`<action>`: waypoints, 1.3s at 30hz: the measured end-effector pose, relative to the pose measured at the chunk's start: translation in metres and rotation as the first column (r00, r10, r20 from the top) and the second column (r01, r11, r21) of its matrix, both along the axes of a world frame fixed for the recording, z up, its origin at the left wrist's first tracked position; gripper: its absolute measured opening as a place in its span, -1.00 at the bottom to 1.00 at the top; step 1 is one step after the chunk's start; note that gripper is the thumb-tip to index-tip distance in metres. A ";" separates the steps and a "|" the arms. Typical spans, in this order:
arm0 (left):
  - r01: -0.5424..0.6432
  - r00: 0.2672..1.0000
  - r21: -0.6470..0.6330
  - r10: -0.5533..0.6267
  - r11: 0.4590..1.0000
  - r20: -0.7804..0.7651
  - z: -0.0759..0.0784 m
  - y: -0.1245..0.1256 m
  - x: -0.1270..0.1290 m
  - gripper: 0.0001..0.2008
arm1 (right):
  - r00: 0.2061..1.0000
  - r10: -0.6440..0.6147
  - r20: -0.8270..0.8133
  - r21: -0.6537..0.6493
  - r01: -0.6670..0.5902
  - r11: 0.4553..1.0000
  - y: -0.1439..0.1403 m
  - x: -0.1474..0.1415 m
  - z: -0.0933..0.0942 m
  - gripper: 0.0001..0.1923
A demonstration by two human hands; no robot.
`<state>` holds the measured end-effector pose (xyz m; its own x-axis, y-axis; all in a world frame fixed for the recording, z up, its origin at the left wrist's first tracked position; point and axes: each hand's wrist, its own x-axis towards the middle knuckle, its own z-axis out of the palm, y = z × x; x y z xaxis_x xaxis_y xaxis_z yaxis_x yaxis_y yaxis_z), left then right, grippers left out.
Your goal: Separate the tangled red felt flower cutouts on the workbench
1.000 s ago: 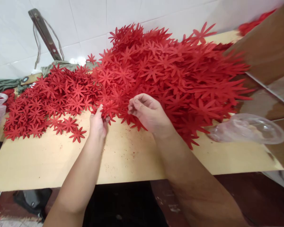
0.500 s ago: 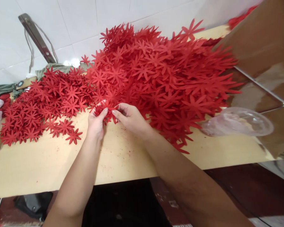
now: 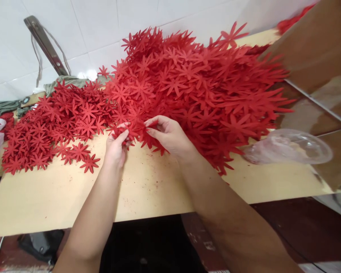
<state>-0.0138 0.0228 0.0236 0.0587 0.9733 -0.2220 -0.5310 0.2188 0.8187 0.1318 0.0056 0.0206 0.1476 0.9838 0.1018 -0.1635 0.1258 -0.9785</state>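
Head view: the left hand (image 3: 115, 146) pinches a small stack of red flowers (image 3: 124, 132) at the near edge of the big pile (image 3: 193, 87) mid-counter (image 3: 59, 189). The right hand (image 3: 170, 136), fingers curled, grips flowers just beside it. A clear bag (image 3: 290, 146) lies toward the counter's right edge.

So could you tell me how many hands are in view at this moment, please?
2. The left hand pinches red flower cutouts at the pile's near edge; the right hand grips cutouts just beside it. Both belong to one person; none other shows.
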 end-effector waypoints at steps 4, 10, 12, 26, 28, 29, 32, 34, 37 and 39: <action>0.036 0.998 0.023 -0.035 0.999 -0.045 -0.002 -0.003 0.003 -0.69 | 0.996 -0.073 -0.051 -0.019 0.072 0.997 0.002 -0.002 -0.001 -0.65; -0.007 0.998 -0.036 0.004 0.999 -0.061 -0.002 -0.003 0.006 -0.72 | 0.997 -0.075 -0.016 -0.045 0.075 0.996 -0.004 -0.006 0.007 -0.52; -0.004 0.998 -0.070 0.000 0.998 -0.069 -0.002 -0.004 0.008 -0.71 | 0.998 -0.060 -0.026 -0.035 0.059 0.998 -0.005 -0.006 0.007 -0.54; 0.154 0.973 0.192 -0.115 0.969 -0.199 -0.007 -0.014 0.019 -0.80 | 1.000 -0.016 -0.004 -0.084 0.016 0.996 -0.004 -0.011 0.001 -0.46; 0.111 0.977 0.203 -0.070 0.973 -0.200 -0.009 -0.014 0.020 -0.85 | 1.000 0.003 0.008 -0.075 -0.002 0.997 -0.005 -0.014 0.003 -0.45; 0.097 0.980 0.196 -0.060 0.976 -0.188 -0.009 -0.014 0.020 -0.86 | 1.000 0.006 0.001 -0.067 -0.006 0.998 -0.005 -0.015 0.004 -0.44; 0.025 0.994 0.121 -0.012 0.992 -0.105 -0.007 -0.010 0.017 -0.87 | 0.999 -0.024 -0.044 -0.047 0.022 0.999 -0.003 -0.010 0.005 -0.42; -0.069 0.997 0.039 0.070 0.997 -0.043 -0.005 -0.006 0.013 -0.84 | 0.992 -0.078 -0.102 -0.035 0.075 0.997 -0.001 -0.002 0.004 -0.42; -0.156 0.988 -0.020 0.156 0.988 -0.008 -0.003 0.000 0.007 -0.78 | 0.972 -0.202 -0.119 -0.011 0.202 0.979 0.003 0.011 0.000 -0.47; -0.138 0.990 0.008 0.139 0.990 -0.025 -0.004 0.001 0.007 -0.74 | 0.955 -0.296 -0.007 0.033 0.296 0.955 0.004 0.014 -0.002 -0.55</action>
<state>-0.0071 0.0236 0.0199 -0.0822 0.9730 -0.2156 -0.5352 0.1394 0.8332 0.1457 0.0100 0.0186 0.4317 0.8921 0.1336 -0.1157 0.2017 -0.9726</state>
